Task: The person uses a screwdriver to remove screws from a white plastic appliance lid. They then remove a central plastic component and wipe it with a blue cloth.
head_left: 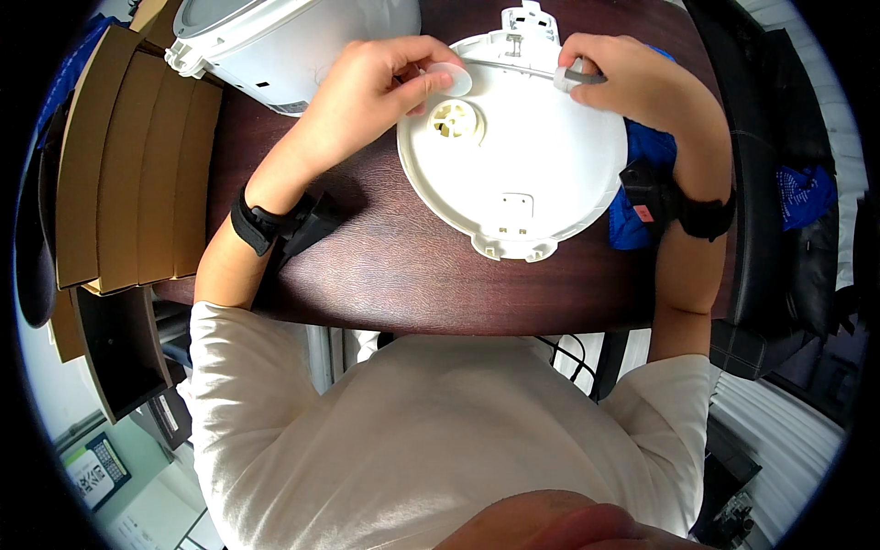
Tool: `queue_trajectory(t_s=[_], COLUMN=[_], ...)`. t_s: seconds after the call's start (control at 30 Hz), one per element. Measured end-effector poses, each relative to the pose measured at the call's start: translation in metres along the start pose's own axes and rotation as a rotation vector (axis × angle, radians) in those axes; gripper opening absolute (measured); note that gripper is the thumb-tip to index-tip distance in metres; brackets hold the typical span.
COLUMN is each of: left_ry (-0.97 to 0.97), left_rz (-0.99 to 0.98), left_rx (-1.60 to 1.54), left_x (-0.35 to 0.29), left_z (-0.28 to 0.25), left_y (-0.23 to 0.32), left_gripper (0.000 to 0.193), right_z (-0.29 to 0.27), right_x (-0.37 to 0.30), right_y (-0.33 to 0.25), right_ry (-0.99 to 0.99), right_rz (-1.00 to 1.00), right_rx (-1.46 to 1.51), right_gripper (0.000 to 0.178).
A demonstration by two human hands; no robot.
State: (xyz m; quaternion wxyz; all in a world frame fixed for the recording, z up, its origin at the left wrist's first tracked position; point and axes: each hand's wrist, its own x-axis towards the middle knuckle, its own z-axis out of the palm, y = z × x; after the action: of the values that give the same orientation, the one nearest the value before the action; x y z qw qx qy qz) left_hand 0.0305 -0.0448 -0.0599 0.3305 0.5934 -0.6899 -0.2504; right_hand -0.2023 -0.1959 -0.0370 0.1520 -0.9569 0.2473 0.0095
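Note:
A round white plastic lid (541, 156) lies on the table, with a hinge bracket (529, 20) at its far edge and a latch tab at its near edge. My left hand (371, 87) pinches a small translucent white disc (450, 80) over the lid's far left part. Just below that disc, a round cream vent fitting (455, 120) with an open spoked centre sits in the lid. My right hand (632, 78) is closed around the grey and white handle of a screwdriver (562, 79). Its thin shaft points left across the lid, with the tip near my left fingers.
A white bucket-like container (293, 55) with a grey top stands at the far left. Cardboard pieces (137, 165) stand along the table's left side. Blue cloth or plastic (628, 226) lies partly under the lid's right edge. A black padded chair (765, 183) adjoins the dark brown table (440, 293).

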Motion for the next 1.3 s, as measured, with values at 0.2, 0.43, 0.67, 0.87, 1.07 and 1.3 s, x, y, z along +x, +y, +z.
queue_trajectory(t_s=[0.2, 0.43, 0.67, 0.87, 1.07, 1.3], left_ry=[-0.003, 0.140, 0.005, 0.110, 0.064, 0.029], left_rz=[-0.009, 0.097, 0.126, 0.361, 0.365, 0.241], left_rx=[0.044, -0.019, 0.068, 0.111, 0.063, 0.068], left_x=[-0.001, -0.004, -0.003, -0.006, -0.008, -0.009], left_z=[0.000, 0.005, -0.003, 0.000, -0.002, -0.003], left_y=[0.003, -0.006, 0.006, 0.012, 0.014, 0.023], left_gripper=[0.015, 0.008, 0.010, 0.007, 0.007, 0.007], right_z=[-0.022, -0.064, -0.030, -0.023, -0.008, -0.021], right_x=[-0.010, -0.017, -0.015, -0.006, 0.008, -0.002], right_y=[0.014, -0.002, 0.054, 0.039, 0.056, 0.031], right_ry=[0.055, 0.009, 0.148, 0.089, 0.083, 0.028], right_rz=[-0.004, 0.451, 0.321, 0.399, 0.311, 0.397], right_rx=[0.070, 0.272, 0.151, 0.128, 0.056, 0.058], right_gripper=[0.019, 0.033, 0.034, 0.034, 0.037, 0.031])
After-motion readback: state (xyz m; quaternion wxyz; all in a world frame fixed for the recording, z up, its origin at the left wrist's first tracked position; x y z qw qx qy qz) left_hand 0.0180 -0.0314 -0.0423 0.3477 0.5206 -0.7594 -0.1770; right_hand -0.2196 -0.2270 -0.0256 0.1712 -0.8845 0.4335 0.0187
